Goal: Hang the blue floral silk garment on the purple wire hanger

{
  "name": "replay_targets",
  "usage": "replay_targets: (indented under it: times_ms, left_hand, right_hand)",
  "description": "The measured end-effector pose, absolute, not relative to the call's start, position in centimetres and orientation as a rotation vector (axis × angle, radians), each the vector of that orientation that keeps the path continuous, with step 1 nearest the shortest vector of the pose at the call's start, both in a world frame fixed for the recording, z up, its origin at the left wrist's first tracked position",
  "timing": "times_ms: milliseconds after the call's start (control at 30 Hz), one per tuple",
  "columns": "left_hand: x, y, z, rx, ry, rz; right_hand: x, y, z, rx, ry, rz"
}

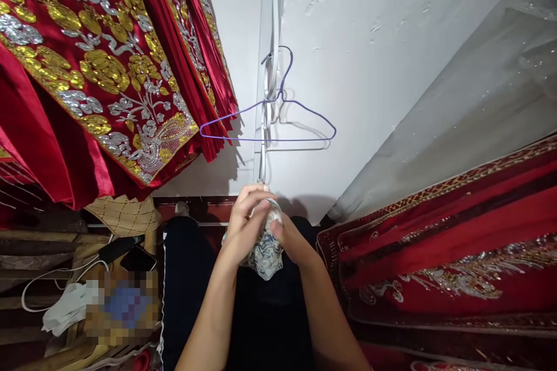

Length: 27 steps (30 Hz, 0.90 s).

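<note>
Below the purple wire hanger (270, 122) on the white wall (369, 69), I see both hands meet over a dark lap. My left hand (246, 223) is curled around the top of a small patterned cloth bundle (266, 255); my right hand (289, 237) grips its side. Red embroidered garments (100, 69) hang at the upper left, another red embroidered cloth (448, 255) lies at the right, and a woven hat (124, 214) sits at the left.
</note>
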State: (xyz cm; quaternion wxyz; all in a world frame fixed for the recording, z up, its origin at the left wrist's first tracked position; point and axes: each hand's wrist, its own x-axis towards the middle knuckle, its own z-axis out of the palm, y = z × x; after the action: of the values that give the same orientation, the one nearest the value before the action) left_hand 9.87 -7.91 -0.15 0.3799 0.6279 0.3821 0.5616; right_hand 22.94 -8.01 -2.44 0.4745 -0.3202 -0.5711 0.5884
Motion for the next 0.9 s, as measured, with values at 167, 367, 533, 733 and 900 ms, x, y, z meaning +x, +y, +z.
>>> replay_targets:
  times_ms: [167, 367, 533, 733, 900]
  left_hand:
    - [7.2, -5.5, -1.5, 1.649, 0.922, 1.17]
    - [2.8, -4.4, -3.4, 1.953, 1.056, 0.572]
    - [-0.5, -3.2, -3.4, 2.167, 1.628, 0.233]
    - [-3.7, -2.3, -1.1, 2.176, 1.801, 0.109]
    - [-4.3, -1.6, 4.4, 2.417, 1.813, 0.616]
  right_hand:
    - [24.0, -6.3, -0.4, -0.697, -1.57, 1.396]
    - [27.8, 1.1, 3.2, -0.945, -1.396, 0.648]
    - [26.2, 7.8, 2.0, -0.926, -1.433, 0.796]
    - [27.6, 8.4, -0.5, -1.039, -1.546, 0.833]
    - [32.6, 6.1, 1.3, -1.089, -1.577, 0.65]
